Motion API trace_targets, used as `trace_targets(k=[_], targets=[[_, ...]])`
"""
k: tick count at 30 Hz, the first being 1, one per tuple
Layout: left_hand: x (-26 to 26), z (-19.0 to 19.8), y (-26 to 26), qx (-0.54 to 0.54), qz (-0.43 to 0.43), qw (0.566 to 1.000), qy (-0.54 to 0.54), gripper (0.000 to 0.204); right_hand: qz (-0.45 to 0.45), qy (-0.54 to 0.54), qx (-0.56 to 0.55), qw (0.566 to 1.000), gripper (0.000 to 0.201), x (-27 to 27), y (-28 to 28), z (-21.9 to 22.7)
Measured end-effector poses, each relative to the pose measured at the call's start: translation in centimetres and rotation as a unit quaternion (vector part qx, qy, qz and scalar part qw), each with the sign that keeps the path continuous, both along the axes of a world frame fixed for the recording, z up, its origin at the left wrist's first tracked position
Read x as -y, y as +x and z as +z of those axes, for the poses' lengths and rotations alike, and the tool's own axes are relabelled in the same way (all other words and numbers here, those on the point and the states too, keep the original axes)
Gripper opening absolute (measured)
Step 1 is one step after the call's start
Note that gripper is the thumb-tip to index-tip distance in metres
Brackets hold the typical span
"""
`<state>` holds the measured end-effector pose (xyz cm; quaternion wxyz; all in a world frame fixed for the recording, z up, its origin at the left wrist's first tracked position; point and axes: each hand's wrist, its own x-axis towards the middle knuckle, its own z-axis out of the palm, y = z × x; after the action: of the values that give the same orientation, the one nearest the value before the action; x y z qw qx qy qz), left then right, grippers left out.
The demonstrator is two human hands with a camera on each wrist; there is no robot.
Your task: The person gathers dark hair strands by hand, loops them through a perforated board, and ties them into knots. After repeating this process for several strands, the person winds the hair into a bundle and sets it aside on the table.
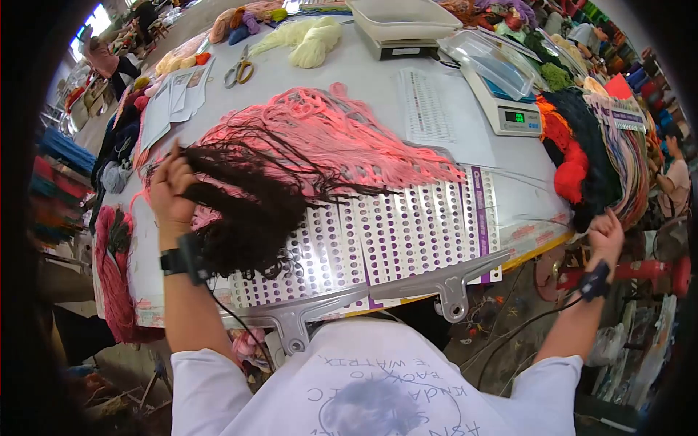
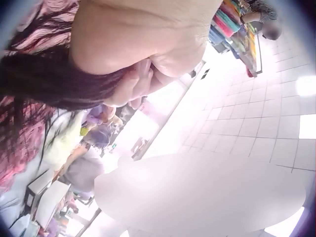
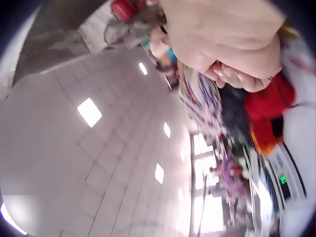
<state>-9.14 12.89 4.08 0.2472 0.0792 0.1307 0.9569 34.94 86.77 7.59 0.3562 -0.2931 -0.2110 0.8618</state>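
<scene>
My left hand grips a skein of dark brown yarn near the table's left side. The skein's loose end hangs over a printed card, and stray strands fan out across a spread of pink yarn. In the left wrist view the fingers are curled round the dark bundle. Out past the table's right edge, my right hand has its fingers curled. A thin dark strand runs from those fingertips in the right wrist view, pinched between them.
Printed cards with rows of holes lie along the front edge, by a grey metal clamp bar. Scissors, pale yellow yarn and a digital scale stand farther back. Red and orange yarn hangs at right.
</scene>
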Motion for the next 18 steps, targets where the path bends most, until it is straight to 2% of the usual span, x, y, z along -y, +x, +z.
trace_targets(k=[1,2,4,5,6,7,8,9,10,11,12,14,15,17,18], targets=[[1.7,0.0,-1.0,0.01,0.039,0.999,-0.017,0.037,-0.003,0.003,0.001,1.0,0.033,-0.5,0.6,0.8],[1.5,0.8,-0.7,0.016,0.078,0.996,-0.045,0.038,-0.026,0.081,0.016,0.996,0.03,-0.8,1.2,2.1],[-1.7,1.5,0.3,-0.022,0.012,0.999,-0.021,0.038,-0.073,0.229,0.052,0.969,0.026,-0.8,2.9,5.1],[-4.8,1.8,1.6,-0.01,-0.02,0.998,-0.056,0.038,-0.08,0.266,0.118,0.953,0.014,5.6,-2.5,6.8],[-8.4,2.1,3.2,0.0,-0.051,0.995,-0.089,0.039,-0.08,0.334,0.179,0.922,0.011,8.8,-6.0,5.6],[-11.8,1.8,4.7,-0.002,-0.105,0.982,-0.156,0.04,-0.019,0.328,0.194,0.925,0.017,12.3,-9.9,4.2],[-15.0,1.1,6.1,-0.006,-0.156,0.962,-0.222,0.041,0.053,0.397,0.236,0.885,0.021,15.7,-12.2,1.9],[-17.6,0.3,7.7,0.052,-0.222,0.94,-0.253,0.041,0.138,0.499,0.228,0.824,0.026,18.9,-14.3,-0.6],[-19.7,-1.1,8.6,0.036,-0.294,0.912,-0.285,0.039,0.208,0.492,0.213,0.818,0.026,22.2,-16.7,-2.5],[-21.8,-1.7,9.9,0.041,-0.316,0.882,-0.347,0.034,0.248,0.428,0.241,0.835,0.025,24.7,-18.9,-4.9],[-23.4,-2.1,11.1,0.023,-0.335,0.858,-0.389,0.029,0.281,0.462,0.274,0.796,0.02,26.7,-20.1,-5.8],[-25.7,-2.9,12.5,0.005,-0.328,0.83,-0.451,0.025,0.298,0.485,0.276,0.775,0.019,29.4,-21.7,-8.3],[-26.3,-2.7,12.9,-0.007,-0.316,0.823,-0.471,0.016,0.296,0.482,0.277,0.777,0.019,29.8,-22.1,-9.3],[-27.4,-2.6,13.5,-0.018,-0.309,0.815,-0.49,0.017,0.276,0.529,0.304,0.742,0.016,30.1,-22.2,-10.6],[-27.9,-2.8,13.4,-0.05,-0.296,0.806,-0.51,0.016,0.277,0.526,0.307,0.743,0.016,29.9,-22.1,-11.2]])
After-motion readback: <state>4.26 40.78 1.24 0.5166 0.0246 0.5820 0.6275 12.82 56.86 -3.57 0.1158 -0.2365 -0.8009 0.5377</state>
